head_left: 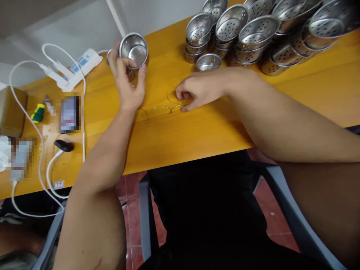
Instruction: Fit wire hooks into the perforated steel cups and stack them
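Note:
My left hand (127,84) is closed around a small metal cup (137,56), tilted so that its open mouth faces me. The cup is raised near the back of the table, and other metal parts behind it are partly hidden. My right hand (197,90) is low over the tabletop, its fingers curled and its thumb apart from them. Thin curved wires (161,106) lie just left of its fingertips; the thumb tip is at the end of one, and whether it touches cannot be told. Another wire piece (144,112) lies beside my left wrist.
Stacks of perforated metal cups (233,28) stand at the back right, with one low cup (209,62) in front. A power strip (81,69), white cables, a phone (69,114) and a green-yellow screwdriver (38,112) lie on the left. Another person's limb (19,240) shows at lower left.

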A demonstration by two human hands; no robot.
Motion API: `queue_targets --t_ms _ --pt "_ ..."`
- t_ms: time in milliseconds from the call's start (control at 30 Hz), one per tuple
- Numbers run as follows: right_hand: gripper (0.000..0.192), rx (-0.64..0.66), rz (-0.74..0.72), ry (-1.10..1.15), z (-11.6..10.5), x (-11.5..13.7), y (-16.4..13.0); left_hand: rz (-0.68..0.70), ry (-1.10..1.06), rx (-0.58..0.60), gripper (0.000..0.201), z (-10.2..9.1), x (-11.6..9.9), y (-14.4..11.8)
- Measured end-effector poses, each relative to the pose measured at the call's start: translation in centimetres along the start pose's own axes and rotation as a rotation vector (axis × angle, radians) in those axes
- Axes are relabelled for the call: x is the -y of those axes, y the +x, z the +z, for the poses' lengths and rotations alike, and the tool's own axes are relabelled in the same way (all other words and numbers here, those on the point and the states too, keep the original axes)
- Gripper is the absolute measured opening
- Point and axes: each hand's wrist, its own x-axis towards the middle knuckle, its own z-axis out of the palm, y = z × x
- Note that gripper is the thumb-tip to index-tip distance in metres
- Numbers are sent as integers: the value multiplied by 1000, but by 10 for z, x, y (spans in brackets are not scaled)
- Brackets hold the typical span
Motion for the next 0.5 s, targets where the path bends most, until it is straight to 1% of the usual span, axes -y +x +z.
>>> queue_targets --t_ms 33,100,167,200,300,367,500 --pt "16 -4 -14 -11 1 2 2 -50 -15 -71 65 3 -7 1" --pt "8 -19 -41 -46 3 9 4 -105 -29 -136 75 6 -18 2" --pt "13 -40 -29 -99 3 19 5 -121 -28 -144 76 8 -22 1" --pt "14 -48 -1 -131 3 24 5 -129 -24 -147 75 8 -22 0" --pt "11 -39 101 -201 1 39 2 -166 -3 -164 78 8 -16 -2" --pt "10 -21 125 -206 0 46 0 -158 16 -161 80 8 -13 -2" --pt "18 1 143 -240 1 51 2 -116 17 -142 68 10 -18 -4"
